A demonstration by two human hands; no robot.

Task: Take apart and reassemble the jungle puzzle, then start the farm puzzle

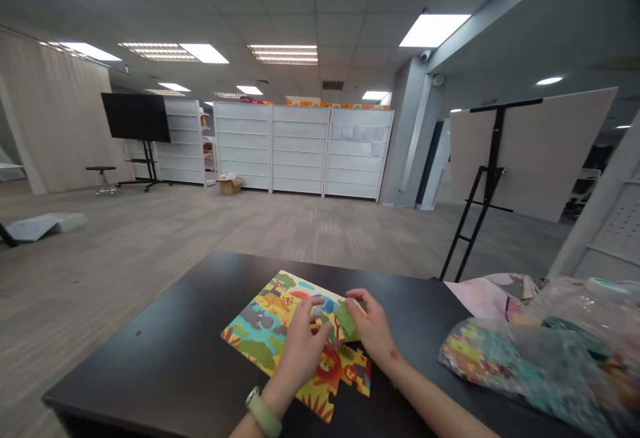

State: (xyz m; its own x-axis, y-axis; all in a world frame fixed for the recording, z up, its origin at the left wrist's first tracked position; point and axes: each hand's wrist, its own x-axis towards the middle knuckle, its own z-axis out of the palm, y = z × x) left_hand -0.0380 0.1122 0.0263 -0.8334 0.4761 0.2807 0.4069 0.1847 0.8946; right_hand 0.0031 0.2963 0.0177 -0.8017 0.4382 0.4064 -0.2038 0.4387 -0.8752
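Upper left, a black display screen (135, 117) stood on a stand near a round stool (101, 175); white shelving units (300, 148) lined the far wall at upper centre, with a cardboard box (230, 186) at their foot. On the dark surface (150, 351) at lower centre lay a partly joined jungle-animal jigsaw (260, 328), with lion pieces (345, 373) at its lower right; the left hand (303, 345), a watch (259, 411) on its wrist, curved over the pieces, though whether it gripped anything could not be told; the right hand (373, 328) pinched a green jigsaw piece (346, 321) on the jigsaw's right side. The work in hand appeared to be fitting that piece, which called for lining up its edges with its neighbours; further right, a black easel (487, 178) stood beyond a clear plastic bag (530, 351) of colourful printed pieces; no brand or writing could be read.
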